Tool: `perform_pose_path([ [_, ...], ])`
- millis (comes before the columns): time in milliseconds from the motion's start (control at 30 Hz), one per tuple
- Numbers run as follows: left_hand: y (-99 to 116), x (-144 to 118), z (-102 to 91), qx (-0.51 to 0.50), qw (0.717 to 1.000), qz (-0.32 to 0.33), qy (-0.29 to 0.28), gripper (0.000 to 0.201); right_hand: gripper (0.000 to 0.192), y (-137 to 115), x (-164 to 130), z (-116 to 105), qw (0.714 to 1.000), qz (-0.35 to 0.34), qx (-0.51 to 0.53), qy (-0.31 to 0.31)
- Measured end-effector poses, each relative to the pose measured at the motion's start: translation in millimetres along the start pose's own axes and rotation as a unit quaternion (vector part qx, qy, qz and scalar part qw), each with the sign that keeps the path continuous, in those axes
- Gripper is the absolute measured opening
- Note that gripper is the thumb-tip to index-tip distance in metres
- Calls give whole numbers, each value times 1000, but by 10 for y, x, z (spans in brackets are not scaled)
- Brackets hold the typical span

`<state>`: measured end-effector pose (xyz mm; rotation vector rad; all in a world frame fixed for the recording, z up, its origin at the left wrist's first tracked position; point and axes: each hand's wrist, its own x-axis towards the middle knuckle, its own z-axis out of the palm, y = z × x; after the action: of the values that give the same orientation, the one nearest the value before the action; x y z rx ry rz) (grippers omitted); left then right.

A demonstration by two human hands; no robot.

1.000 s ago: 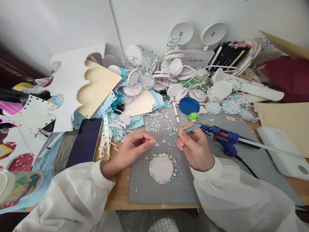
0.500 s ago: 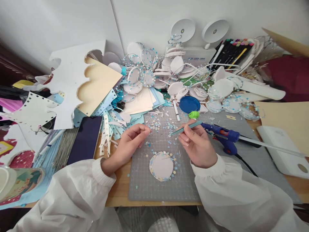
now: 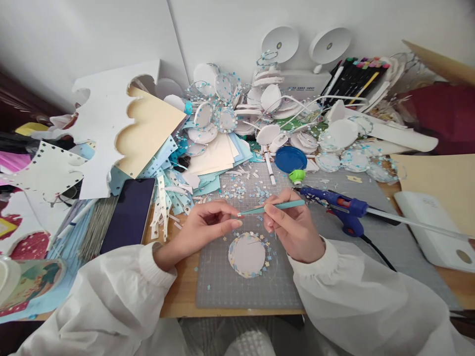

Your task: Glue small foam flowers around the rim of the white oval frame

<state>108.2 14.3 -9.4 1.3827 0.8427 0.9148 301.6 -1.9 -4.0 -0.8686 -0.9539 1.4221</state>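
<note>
My right hand grips a pair of teal tweezers between thumb and fingers, their tips pointing left. Those tips meet the fingertips of my left hand, whose thumb and forefinger stand slightly apart. A tiny pale piece seems to sit at the tweezer tips, too small to make out. Just below both hands lies a white disc on the grey cutting mat, its rim dotted with small blue and cream paper flowers. More loose paper flowers are scattered behind the hands.
Right of my hand lies a blue glue gun with its cord. Behind are a blue lid, a green cap, a white marker and piled white discs. A phone and paper strips are at left.
Both hands have come together: the left moved right and its pinch loosened, while the tweezers in my right hand swung level and moved left to the left fingertips.
</note>
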Motion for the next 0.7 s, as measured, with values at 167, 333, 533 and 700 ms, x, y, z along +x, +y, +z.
perform_pose_path([
  [167,27,5,-3,18,1000,-5,18,14,25,12,-5,0,1000,-7,-13,-15],
  [333,24,12,-12,8,1000,-7,20,11,23,6,-10,-7,1000,-7,-5,-12],
  [533,8,10,-17,10,1000,-22,15,11,18,17,-16,-28,1000,-19,-13,-14],
  [700,13,7,-7,12,999,-28,16,15,20,20,-17,-31,1000,-21,-19,-11],
])
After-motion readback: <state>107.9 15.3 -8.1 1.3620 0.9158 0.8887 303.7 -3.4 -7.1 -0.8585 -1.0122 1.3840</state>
